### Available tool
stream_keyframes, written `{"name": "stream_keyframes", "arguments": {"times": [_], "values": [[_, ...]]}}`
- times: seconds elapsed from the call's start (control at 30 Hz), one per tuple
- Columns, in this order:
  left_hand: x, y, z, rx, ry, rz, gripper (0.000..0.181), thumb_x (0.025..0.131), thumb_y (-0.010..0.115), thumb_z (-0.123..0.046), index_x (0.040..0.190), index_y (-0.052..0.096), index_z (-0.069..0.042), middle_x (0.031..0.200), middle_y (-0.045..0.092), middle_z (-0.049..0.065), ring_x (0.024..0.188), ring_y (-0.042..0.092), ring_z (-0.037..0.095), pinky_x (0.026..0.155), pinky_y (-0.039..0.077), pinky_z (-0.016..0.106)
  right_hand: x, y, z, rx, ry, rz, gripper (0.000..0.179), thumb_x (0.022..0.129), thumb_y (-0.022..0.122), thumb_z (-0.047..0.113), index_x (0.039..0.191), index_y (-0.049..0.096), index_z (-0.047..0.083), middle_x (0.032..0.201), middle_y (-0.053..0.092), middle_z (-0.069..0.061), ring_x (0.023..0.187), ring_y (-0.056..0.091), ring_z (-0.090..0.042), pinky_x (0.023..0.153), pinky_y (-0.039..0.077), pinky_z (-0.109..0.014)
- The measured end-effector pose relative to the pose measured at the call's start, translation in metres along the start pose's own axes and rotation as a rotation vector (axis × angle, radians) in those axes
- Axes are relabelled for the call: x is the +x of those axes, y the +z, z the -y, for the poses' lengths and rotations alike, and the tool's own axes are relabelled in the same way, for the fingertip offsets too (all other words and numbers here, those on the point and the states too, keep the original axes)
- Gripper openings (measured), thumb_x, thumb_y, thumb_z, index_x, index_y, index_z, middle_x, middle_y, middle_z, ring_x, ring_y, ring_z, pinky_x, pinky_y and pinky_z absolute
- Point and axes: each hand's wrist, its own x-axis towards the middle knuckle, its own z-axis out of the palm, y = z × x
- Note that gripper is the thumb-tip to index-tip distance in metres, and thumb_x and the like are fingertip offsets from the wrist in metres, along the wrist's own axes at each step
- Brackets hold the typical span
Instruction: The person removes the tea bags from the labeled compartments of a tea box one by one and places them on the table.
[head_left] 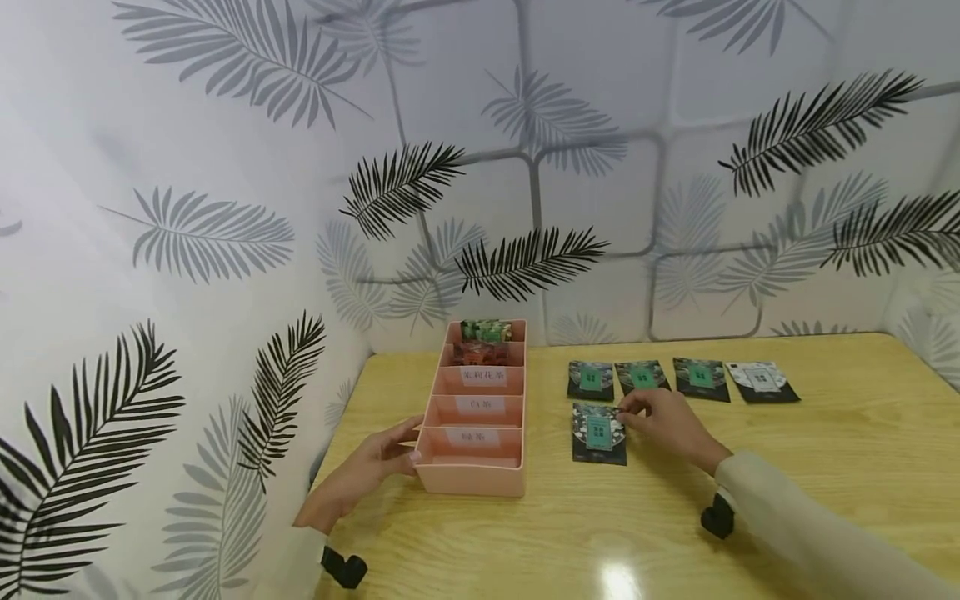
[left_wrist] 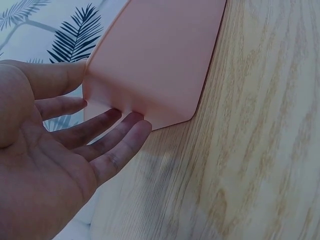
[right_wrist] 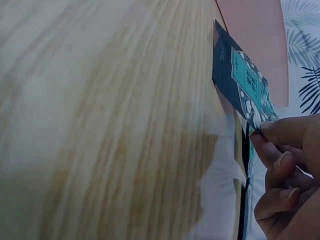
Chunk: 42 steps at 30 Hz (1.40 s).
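Head view: the left hand [head_left: 367, 475], fingers straight, touches the pink plastic compartment box [head_left: 472, 475] on the wooden desk [head_left: 825, 467]; the right hand [head_left: 667, 421] pinches the dark tea packet with green label [head_left: 597, 433].

Left wrist view: the straight fingers [left_wrist: 115, 145] press the box wall [left_wrist: 155, 55].

Right wrist view: the fingertips [right_wrist: 280, 132] pinch the packet's [right_wrist: 240, 82] corner, lifting its edge off the desk.

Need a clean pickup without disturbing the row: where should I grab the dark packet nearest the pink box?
Take the packet at its far right corner, coming from the right, where the right hand already pinches it. It lies flat on the table, so a lifted corner gives the fingers purchase. The pink box, steadied by the left hand, sits to its left.
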Motion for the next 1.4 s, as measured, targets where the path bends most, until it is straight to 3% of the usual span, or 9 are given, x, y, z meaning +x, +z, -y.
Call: {"name": "stream_keyframes", "arguments": {"times": [0.33, 0.53, 0.87, 1.13, 1.4], "values": [[-0.001, 0.0, -0.005, -0.02, -0.03, -0.002, 0.063, 0.099, 0.055, -0.017, 0.153, 0.023, -0.016, 0.145, 0.038, 0.019, 0.122, 0.049, 0.031, 0.095, 0.041, 0.06, 0.014, 0.01, -0.008, -0.011, 0.087, -0.003, 0.006, 0.089, 0.069, 0.021, 0.089, 0.071, 0.015, 0.08, 0.067, 0.004, 0.06, 0.055, -0.011, 0.054, 0.044, -0.03], [0.001, 0.0, -0.007, -0.028, -0.034, -0.004, 0.064, 0.098, 0.056, -0.02, 0.153, 0.025, -0.017, 0.145, 0.039, 0.016, 0.124, 0.047, 0.033, 0.096, 0.041, 0.059, 0.018, 0.01, -0.007, -0.006, 0.099, -0.011, 0.009, 0.088, 0.07, 0.02, 0.09, 0.072, 0.011, 0.078, 0.067, 0.002, 0.057, 0.056, -0.012, 0.052, 0.046, -0.03], [0.001, -0.001, -0.005, -0.019, -0.024, -0.009, 0.063, 0.098, 0.056, -0.019, 0.153, 0.025, -0.018, 0.144, 0.04, 0.017, 0.123, 0.048, 0.032, 0.096, 0.042, 0.058, 0.018, 0.014, -0.008, -0.016, 0.092, -0.017, 0.013, 0.088, 0.07, 0.018, 0.096, 0.073, 0.008, 0.079, 0.067, 0.002, 0.062, 0.058, -0.009, 0.055, 0.048, -0.03], [0.002, -0.002, -0.005, -0.028, -0.028, -0.01, 0.063, 0.098, 0.056, -0.02, 0.153, 0.025, -0.019, 0.144, 0.04, 0.016, 0.123, 0.048, 0.031, 0.095, 0.043, 0.058, 0.016, 0.011, -0.004, -0.002, 0.082, -0.039, 0.015, 0.089, 0.068, 0.017, 0.1, 0.071, 0.008, 0.076, 0.065, 0.001, 0.054, 0.054, -0.012, 0.048, 0.043, -0.03], [0.001, -0.001, -0.002, -0.021, -0.041, -0.009, 0.063, 0.098, 0.055, -0.02, 0.153, 0.025, -0.018, 0.144, 0.04, 0.017, 0.123, 0.049, 0.031, 0.095, 0.044, 0.055, 0.013, 0.006, 0.001, 0.014, 0.049, -0.043, 0.008, 0.088, 0.07, 0.017, 0.094, 0.071, 0.012, 0.076, 0.064, 0.003, 0.061, 0.055, -0.011, 0.057, 0.044, -0.03]]}}
